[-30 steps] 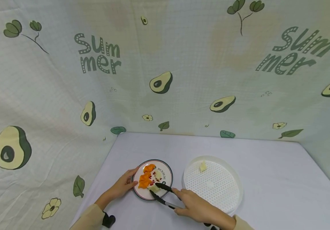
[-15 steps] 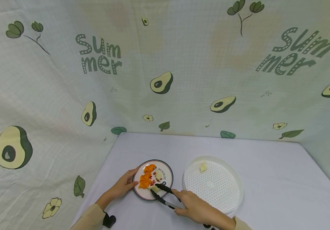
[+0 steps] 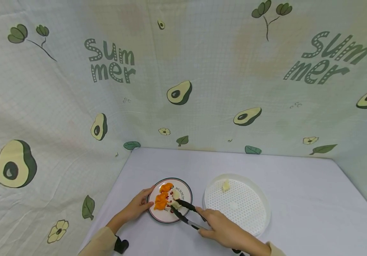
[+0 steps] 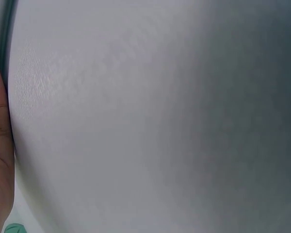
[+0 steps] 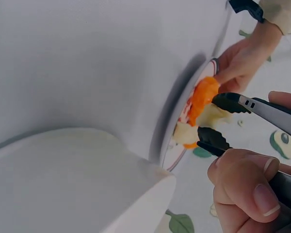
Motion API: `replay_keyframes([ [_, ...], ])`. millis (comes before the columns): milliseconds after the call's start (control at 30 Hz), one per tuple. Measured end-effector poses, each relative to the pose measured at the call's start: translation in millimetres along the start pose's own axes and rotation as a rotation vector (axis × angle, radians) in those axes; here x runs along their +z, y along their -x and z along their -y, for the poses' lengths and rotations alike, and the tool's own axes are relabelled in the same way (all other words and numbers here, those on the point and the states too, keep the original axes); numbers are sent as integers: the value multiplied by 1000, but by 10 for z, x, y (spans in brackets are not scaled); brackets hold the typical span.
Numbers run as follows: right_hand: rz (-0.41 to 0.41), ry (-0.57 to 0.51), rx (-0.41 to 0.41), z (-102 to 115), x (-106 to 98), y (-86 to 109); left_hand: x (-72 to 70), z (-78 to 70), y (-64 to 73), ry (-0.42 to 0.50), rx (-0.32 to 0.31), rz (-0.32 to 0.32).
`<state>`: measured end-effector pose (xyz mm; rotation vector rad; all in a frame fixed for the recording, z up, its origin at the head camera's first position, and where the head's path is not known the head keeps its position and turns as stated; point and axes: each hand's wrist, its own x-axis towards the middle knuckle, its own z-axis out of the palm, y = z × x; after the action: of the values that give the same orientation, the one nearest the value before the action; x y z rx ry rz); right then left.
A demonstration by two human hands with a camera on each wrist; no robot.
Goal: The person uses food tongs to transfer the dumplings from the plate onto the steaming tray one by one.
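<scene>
My left hand (image 3: 136, 205) holds the left rim of a small round plate (image 3: 186, 189), thumb over the edge. On this plate sit orange pieces (image 3: 161, 201), small red bits and a pale yellow piece (image 3: 176, 194). My right hand (image 3: 217, 224) grips black-tipped metal tongs (image 3: 183, 216). Their tips are at a second pale piece (image 5: 213, 115), low over the front right of the plate. In the right wrist view that piece shows between the spread tips. Only an edge of my left hand (image 4: 1, 145) is visible in the left wrist view.
A large round white tray (image 3: 264, 213) with a perforated base stands right of the plate. One pale chunk (image 3: 225, 185) lies near its back edge. The white table (image 3: 298, 199) meets a printed cloth backdrop (image 3: 209, 71) behind and at the left.
My right hand and the tongs have shifted slightly up and to the right. The pale piece at their tips has moved the same way. My left hand keeps its place on the rim.
</scene>
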<state>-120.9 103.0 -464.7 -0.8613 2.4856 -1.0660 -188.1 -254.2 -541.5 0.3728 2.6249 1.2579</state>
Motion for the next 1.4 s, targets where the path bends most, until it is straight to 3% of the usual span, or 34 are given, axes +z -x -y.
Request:
replay_keyframes([
  [167, -24, -36, 5, 15, -85, 75, 5, -8, -6, 0, -11, 0],
  [400, -76, 57, 10, 32, -212, 220, 22, -6, -7, -1, -37, -16],
  [667, -138, 77, 3, 1, -384, 425, 33, -7, -18, 5, -44, -19],
  [900, -184, 76, 24, -103, -493, 583, 33, 11, -16, 2, -44, -19],
  [1167, -241, 153, 35, -289, -556, 701, 22, 23, 0, 13, -32, -14],
  [1400, -228, 151, 70, -497, -552, 735, 26, 29, -1, 19, -34, -10],
])
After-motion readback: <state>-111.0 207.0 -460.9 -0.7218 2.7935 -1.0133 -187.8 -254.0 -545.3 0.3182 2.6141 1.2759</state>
